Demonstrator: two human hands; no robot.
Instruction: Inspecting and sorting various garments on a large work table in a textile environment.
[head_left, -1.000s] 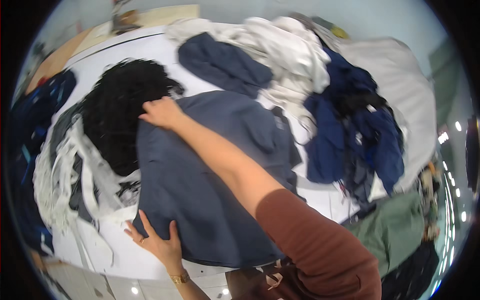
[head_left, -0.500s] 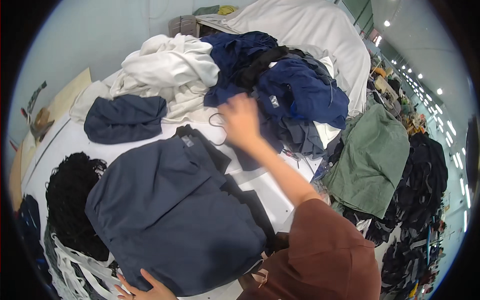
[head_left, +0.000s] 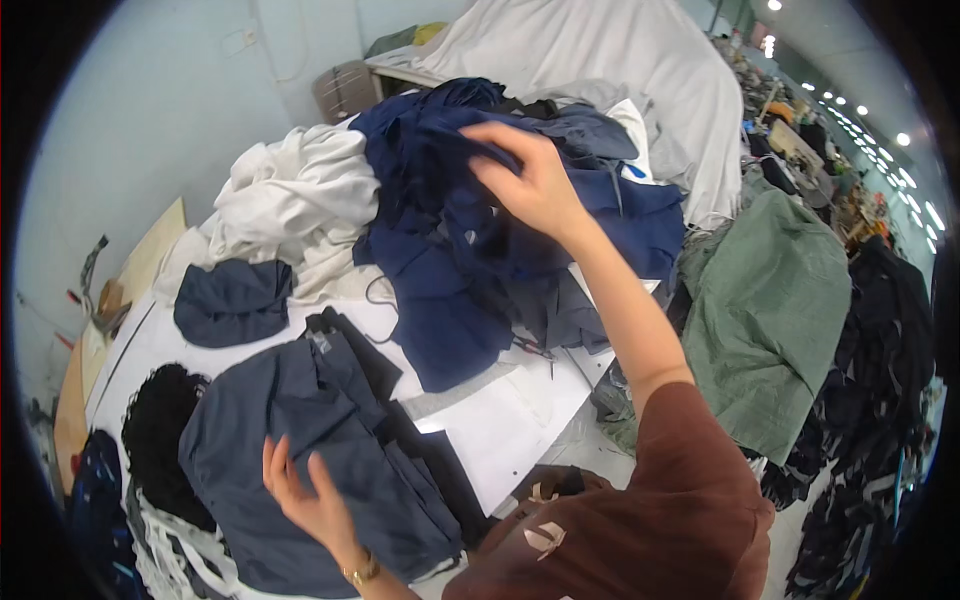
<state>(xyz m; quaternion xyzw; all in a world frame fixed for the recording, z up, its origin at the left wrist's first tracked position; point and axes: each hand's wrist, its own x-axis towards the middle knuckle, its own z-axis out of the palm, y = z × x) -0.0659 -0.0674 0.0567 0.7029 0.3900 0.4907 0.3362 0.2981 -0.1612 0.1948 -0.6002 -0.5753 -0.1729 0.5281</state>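
Two hands (head_left: pixel 535 180) (head_left: pixel 305 495), one navy heap (head_left: pixel 470 240)

- The navy pile (head_left: pixel 470 230) is all soft woven cloth, matt, heavily creased; the right hand (head_left: pixel 535 185) pinches a fold of it.
- The slate-blue garment (head_left: pixel 300 440) under the left hand (head_left: pixel 305 495) looks like thicker cotton-type cloth, matt, mostly smooth with a few folds.
- The white heap (head_left: pixel 295 200) is thin, rumpled cloth, no shine.
- The black bundle (head_left: pixel 160 440) looks fuzzy and rough, nearly knit-like.
- The table top (head_left: pixel 505 425) is smooth, white, slightly satin.
- The green sheet (head_left: pixel 780 300) is a dull, flat fabric.
- The bracelet (head_left: pixel 360 572) looks like shiny gold-tone metal.
- The rust-brown sleeve (head_left: pixel 690 470) is matt jersey-type cloth.
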